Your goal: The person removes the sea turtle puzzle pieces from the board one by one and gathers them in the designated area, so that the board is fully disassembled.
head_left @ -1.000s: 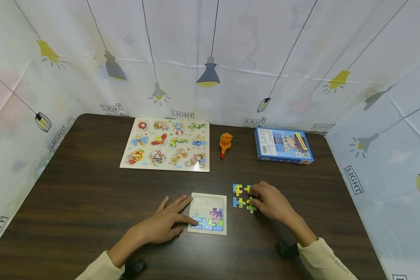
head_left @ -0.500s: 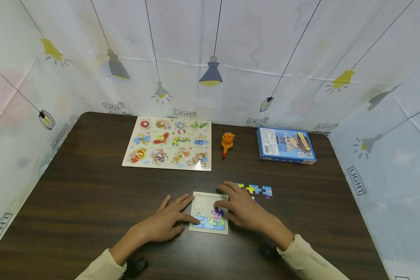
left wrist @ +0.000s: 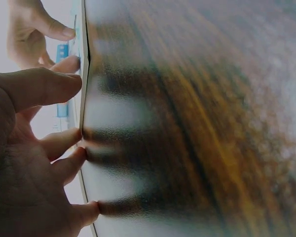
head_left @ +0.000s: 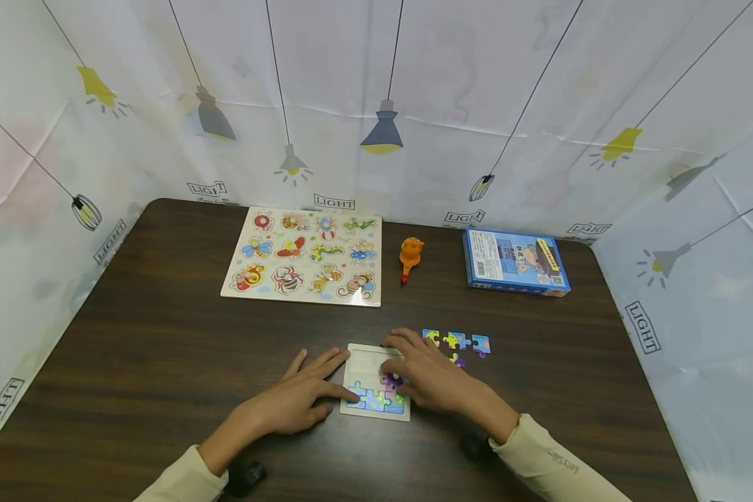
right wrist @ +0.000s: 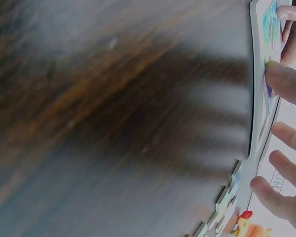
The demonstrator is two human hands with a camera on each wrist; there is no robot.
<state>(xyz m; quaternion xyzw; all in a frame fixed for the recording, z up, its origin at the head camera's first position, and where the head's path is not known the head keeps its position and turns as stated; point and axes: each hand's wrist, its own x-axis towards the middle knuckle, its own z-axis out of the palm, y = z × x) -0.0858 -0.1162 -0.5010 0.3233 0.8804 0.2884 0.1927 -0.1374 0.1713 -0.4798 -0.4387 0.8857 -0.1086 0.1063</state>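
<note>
A square wooden puzzle tray [head_left: 364, 355] lies near the front middle of the table, with blue and purple pieces fitted along its lower and right parts. My left hand [head_left: 295, 401] lies spread at the tray's left side. Its index fingertip rests on a blue piece [head_left: 354, 396] at the lower left, and other fingertips touch the tray's edge in the left wrist view. Over the right side of the tray, my right hand [head_left: 436, 376] pinches a dark purple puzzle piece [head_left: 391, 380] between thumb and index finger. Its underside and exact fit are hidden.
Several loose puzzle pieces [head_left: 458, 340] lie right of the tray, some partly behind the right hand. Farther back are an insect peg board [head_left: 301, 258], an orange toy [head_left: 411, 254] and a blue box [head_left: 516, 261]. Printed fabric [head_left: 326, 90] hangs behind the table.
My right hand has moved left from the loose pieces to the tray's right side, uncovering pieces behind it. The left hand stays at the tray. The view has shifted slightly.
</note>
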